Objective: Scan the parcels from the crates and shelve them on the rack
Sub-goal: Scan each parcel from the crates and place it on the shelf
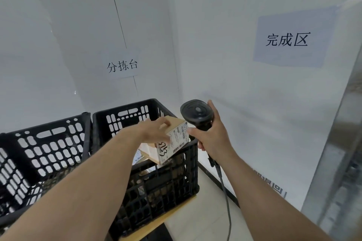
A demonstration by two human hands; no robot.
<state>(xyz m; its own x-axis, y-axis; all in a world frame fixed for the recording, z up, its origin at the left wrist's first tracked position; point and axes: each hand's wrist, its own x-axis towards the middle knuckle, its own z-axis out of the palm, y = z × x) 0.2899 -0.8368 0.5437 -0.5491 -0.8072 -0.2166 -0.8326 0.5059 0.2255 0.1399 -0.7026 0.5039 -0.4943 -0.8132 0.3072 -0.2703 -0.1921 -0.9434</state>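
1. Both forearms reach forward from the bottom edge.
2. Left hand (154, 129) grasps a labelled parcel (172, 141) above the right black crate (156, 178).
3. Right hand (212, 139) clenches the scanner (196, 113) just beside the parcel.

Two black plastic crates: left crate (45, 154), right crate (156, 186), side by side on counter (156, 227). One parcel (172, 141) lifted above right crate, with white label; more parcels lower in same crate, at least one (146, 149), exact count unclear through lattice. One handheld scanner (196, 113) with one cable (225, 191). Two paper signs on walls: white sign (122, 65), blue sign (291, 38). Two hands in view: left hand (156, 130), right hand (212, 135). One metal rack (342, 162) at right edge.
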